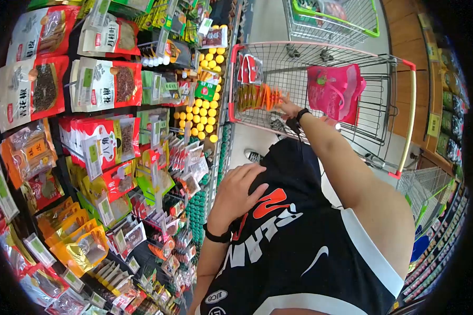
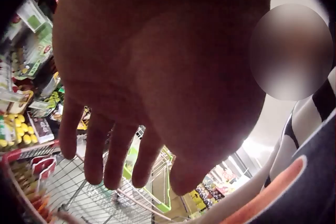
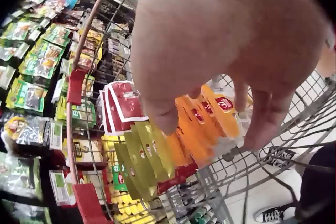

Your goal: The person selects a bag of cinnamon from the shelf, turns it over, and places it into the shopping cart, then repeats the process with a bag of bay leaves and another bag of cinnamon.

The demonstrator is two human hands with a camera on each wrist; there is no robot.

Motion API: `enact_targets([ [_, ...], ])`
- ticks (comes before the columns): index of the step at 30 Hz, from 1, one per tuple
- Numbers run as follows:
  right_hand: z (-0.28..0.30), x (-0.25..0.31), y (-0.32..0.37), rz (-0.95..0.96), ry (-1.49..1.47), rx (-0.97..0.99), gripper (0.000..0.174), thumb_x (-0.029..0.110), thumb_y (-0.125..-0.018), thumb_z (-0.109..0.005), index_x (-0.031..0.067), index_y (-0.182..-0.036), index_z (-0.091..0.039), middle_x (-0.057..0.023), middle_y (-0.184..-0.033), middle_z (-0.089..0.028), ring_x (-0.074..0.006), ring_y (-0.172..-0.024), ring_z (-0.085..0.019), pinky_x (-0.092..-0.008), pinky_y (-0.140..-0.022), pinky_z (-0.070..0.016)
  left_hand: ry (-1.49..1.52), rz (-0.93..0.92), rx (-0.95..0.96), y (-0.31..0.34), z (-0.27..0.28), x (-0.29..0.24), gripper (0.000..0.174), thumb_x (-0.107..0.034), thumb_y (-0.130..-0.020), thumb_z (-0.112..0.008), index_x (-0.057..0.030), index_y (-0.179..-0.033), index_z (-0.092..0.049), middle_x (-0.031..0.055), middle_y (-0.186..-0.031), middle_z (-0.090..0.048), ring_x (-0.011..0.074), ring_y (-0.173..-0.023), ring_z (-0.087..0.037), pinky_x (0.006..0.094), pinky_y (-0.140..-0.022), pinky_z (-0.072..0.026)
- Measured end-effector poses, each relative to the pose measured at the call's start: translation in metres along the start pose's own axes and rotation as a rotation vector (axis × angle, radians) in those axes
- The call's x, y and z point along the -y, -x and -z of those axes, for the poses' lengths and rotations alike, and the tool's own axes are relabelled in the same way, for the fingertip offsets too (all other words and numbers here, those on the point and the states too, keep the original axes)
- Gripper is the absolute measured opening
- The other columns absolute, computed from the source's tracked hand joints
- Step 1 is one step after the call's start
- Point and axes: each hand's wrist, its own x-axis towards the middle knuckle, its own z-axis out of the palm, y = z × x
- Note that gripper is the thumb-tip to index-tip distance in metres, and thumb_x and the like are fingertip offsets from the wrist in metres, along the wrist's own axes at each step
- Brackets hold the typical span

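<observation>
My right hand (image 1: 289, 108) reaches down into the near end of a shopping cart (image 1: 320, 47). In the right wrist view, the fingers and thumb of this hand (image 3: 210, 29) curve round the end of a row of orange packets (image 3: 210, 113). Olive-green packets (image 3: 144, 155) stand in the same row, with red-and-white packets (image 3: 125, 106) behind them. My left hand (image 1: 240, 191) hangs before the black jersey (image 1: 310, 247), empty, its fingers extended; the left wrist view shows its palm (image 2: 157, 66) from close up.
A pink bag (image 1: 333, 92) lies farther along in the cart. Hanging spice packets (image 1: 110, 81) and yellow-capped bottles (image 1: 202, 113) fill the left shelves. A second cart with a green rim (image 1: 336, 20) stands beyond. Wooden shelving (image 1: 407, 58) lines the right side.
</observation>
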Motion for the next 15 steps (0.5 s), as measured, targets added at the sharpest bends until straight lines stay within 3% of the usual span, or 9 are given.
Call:
enact_targets([
  [1, -0.001, 0.001, -0.01, -0.011, 0.002, -0.018, 0.074, 0.032, -0.091, -0.069, 0.0094, -0.154, -0.038, -0.0237, -0.143, -0.055, -0.0292, -0.079, -0.069, -0.0411, -0.063, -0.0596, 0.005, 0.018, 0.003, -0.005, 0.0, -0.002, 0.038, -0.022, -0.087, -0.077, -0.0058, -0.121, -0.067, 0.0135, -0.121, -0.068, 0.0353, -0.112, -0.064, 0.0428, -0.096, -0.0498],
  [2, -0.001, 0.001, -0.019, -0.037, 0.01, -0.044, 0.071, 0.031, -0.091, -0.07, 0.0073, -0.151, -0.042, -0.0204, -0.14, -0.057, -0.0281, -0.088, -0.069, -0.0418, -0.065, -0.0591, 0.009, 0.033, 0.006, -0.009, 0.001, -0.004, 0.039, -0.022, -0.087, -0.077, -0.0059, -0.121, -0.067, 0.0135, -0.121, -0.068, 0.0352, -0.112, -0.064, 0.0428, -0.095, -0.0498],
  [4, 0.003, 0.001, -0.041, -0.025, 0.202, 0.007, 0.064, 0.037, -0.091, -0.068, 0.0103, -0.146, -0.05, -0.0175, -0.127, -0.066, -0.0258, -0.101, -0.068, -0.044, -0.072, -0.0587, 0.017, 0.078, -0.001, -0.014, 0.003, -0.006, 0.038, -0.021, -0.087, -0.077, -0.0063, -0.121, -0.067, 0.0135, -0.121, -0.068, 0.0349, -0.113, -0.064, 0.0433, -0.096, -0.0496],
  [7, 0.002, -0.007, -0.07, -0.008, 0.451, -0.062, 0.059, 0.048, -0.093, -0.062, 0.0116, -0.139, -0.056, -0.0143, -0.106, -0.072, -0.0252, -0.099, -0.068, -0.0459, -0.082, -0.0566, 0.018, 0.117, -0.006, -0.02, 0.006, -0.006, 0.038, -0.021, -0.088, -0.077, -0.0063, -0.121, -0.067, 0.0138, -0.122, -0.068, 0.0352, -0.114, -0.064, 0.0432, -0.097, -0.0497],
  [10, 0.005, -0.054, -0.14, 0.237, 0.811, -0.039, 0.061, 0.056, -0.095, -0.053, 0.0107, -0.136, -0.058, -0.015, -0.096, -0.074, -0.0287, -0.095, -0.069, -0.0461, -0.093, -0.0531, -0.009, 0.125, -0.008, -0.024, 0.013, -0.007, 0.037, -0.02, -0.088, -0.077, -0.0063, -0.121, -0.067, 0.0143, -0.123, -0.068, 0.0356, -0.113, -0.064, 0.0429, -0.098, -0.0499],
  [12, 0.002, -0.012, -0.097, 0.216, 0.851, -0.036, 0.05, 0.043, -0.092, -0.061, 0.0095, -0.129, -0.065, -0.0166, -0.095, -0.074, -0.0304, -0.089, -0.071, -0.0435, -0.085, -0.056, -0.009, 0.125, -0.015, -0.029, 0.015, -0.007, 0.037, -0.021, -0.088, -0.076, -0.006, -0.121, -0.067, 0.0146, -0.123, -0.068, 0.0358, -0.114, -0.064, 0.0428, -0.099, -0.05],
  [15, 0.002, -0.001, -0.078, 0.144, 0.695, -0.056, 0.046, 0.039, -0.09, -0.065, 0.0092, -0.125, -0.068, -0.0173, -0.092, -0.074, -0.0303, -0.084, -0.071, -0.042, -0.078, -0.0574, -0.008, 0.105, 0.01, -0.038, 0.018, -0.006, 0.038, -0.021, -0.089, -0.076, -0.0057, -0.122, -0.066, 0.0149, -0.123, -0.068, 0.036, -0.113, -0.064, 0.0433, -0.098, -0.05],
])
